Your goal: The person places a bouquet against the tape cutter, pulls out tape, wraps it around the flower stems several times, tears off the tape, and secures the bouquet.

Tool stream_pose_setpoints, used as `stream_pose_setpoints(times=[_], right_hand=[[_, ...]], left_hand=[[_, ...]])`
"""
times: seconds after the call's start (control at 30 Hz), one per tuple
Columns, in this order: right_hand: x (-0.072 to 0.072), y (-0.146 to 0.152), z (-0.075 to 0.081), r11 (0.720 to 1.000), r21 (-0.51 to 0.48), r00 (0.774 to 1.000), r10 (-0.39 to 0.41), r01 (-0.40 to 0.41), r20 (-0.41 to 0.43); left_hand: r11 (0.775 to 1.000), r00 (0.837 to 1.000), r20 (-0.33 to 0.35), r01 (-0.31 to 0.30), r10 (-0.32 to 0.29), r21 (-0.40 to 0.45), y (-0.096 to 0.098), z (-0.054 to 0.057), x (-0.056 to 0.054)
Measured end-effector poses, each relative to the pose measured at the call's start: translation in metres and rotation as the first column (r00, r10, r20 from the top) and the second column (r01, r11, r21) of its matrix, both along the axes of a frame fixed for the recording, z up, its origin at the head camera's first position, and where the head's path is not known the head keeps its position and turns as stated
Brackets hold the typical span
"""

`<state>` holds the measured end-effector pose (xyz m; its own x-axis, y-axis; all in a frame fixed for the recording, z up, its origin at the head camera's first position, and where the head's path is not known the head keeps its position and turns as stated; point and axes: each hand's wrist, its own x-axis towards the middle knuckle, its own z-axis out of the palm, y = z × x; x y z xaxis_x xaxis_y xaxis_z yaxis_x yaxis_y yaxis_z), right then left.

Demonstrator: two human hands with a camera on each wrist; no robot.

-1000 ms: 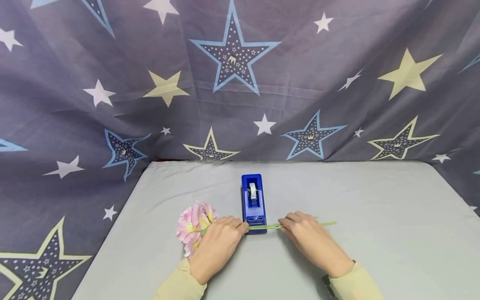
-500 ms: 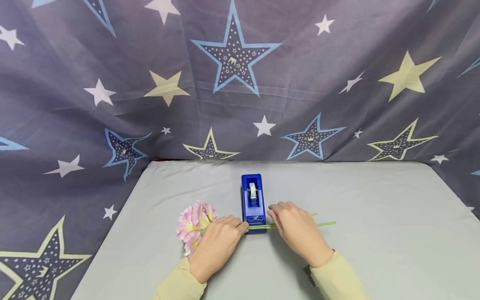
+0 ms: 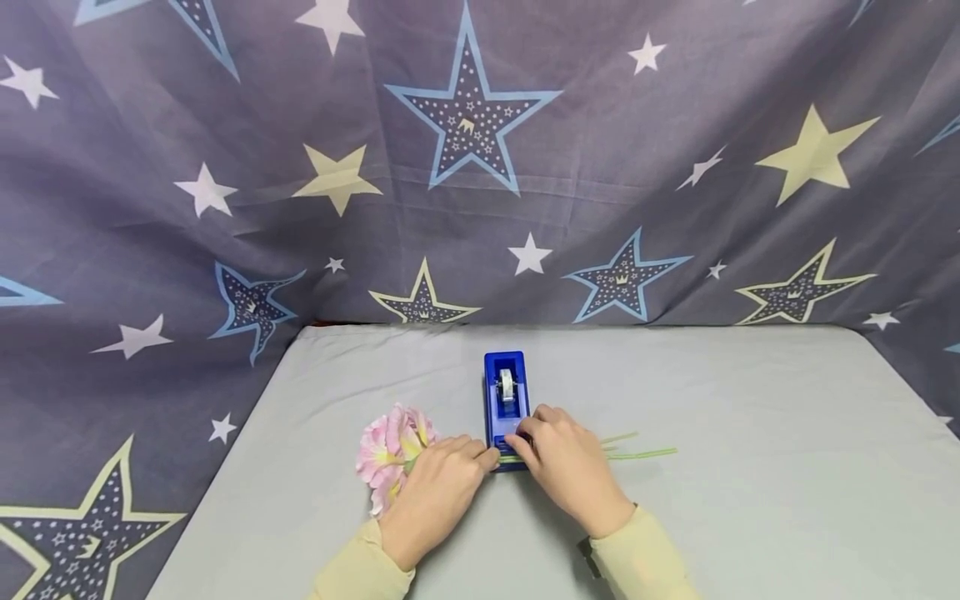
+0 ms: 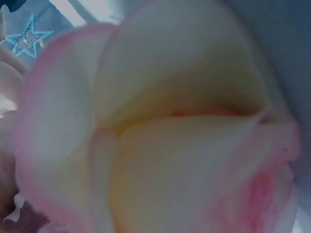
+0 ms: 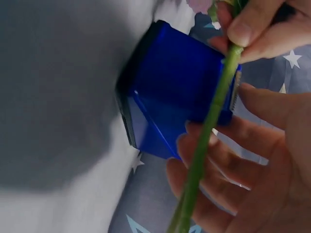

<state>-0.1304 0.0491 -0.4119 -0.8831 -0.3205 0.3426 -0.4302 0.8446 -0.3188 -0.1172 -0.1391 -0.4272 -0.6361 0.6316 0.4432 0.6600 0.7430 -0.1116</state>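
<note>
The left hand [image 3: 441, 482] pinches two green flower stems [image 5: 211, 114] between thumb and fingers, just beside the pink-and-yellow blossoms [image 3: 381, 457]. Petals fill most of the left wrist view. Across the front end of a blue tape dispenser [image 3: 507, 425] run the stems, their cut ends spreading to the right. The right hand [image 3: 572, 468] is at the dispenser's toothed cutter. In the right wrist view its thumb tip lies by the cutter edge, with the other fingers loosely bent behind the stems and a gap between. No tape is visible between those fingers.
A roll of tape [image 3: 506, 385] sits in the dispenser's far end. Light grey cloth [image 3: 750, 500] covers the table. Behind it and at both sides hangs a dark curtain [image 3: 570, 100] with a star pattern.
The right hand has let go of the stems, moved left along them and reached the dispenser's cutter end. The left hand stays in place on the stems.
</note>
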Motion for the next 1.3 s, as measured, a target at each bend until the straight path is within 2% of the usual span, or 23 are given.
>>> stream_pose_setpoints(times=[0.27,0.57,0.77,0.9,1.3], right_hand=[[0.000,-0.006,-0.001,0.999,-0.050,1.000,-0.006,0.004,-0.030],[0.000,-0.009,-0.003,0.994,-0.106,1.000,-0.026,0.026,0.001],[-0.001,-0.013,-0.006,0.987,-0.142,0.994,-0.084,0.073,-0.071],[-0.001,-0.015,-0.007,0.983,-0.155,0.989,-0.114,0.100,-0.089],[0.001,-0.016,-0.006,0.979,-0.178,0.984,-0.127,0.103,-0.129]], left_hand=[[1.000,1.000,0.001,-0.005,0.005,0.018,-0.002,0.000,-0.001],[1.000,1.000,0.005,0.005,-0.005,0.025,-0.003,-0.001,-0.001],[0.999,1.000,-0.002,0.008,-0.008,0.034,-0.003,-0.001,-0.002],[0.999,1.000,-0.004,0.010,-0.010,0.035,-0.003,-0.001,-0.002],[1.000,1.000,-0.008,-0.001,0.002,0.030,0.001,-0.002,-0.001]])
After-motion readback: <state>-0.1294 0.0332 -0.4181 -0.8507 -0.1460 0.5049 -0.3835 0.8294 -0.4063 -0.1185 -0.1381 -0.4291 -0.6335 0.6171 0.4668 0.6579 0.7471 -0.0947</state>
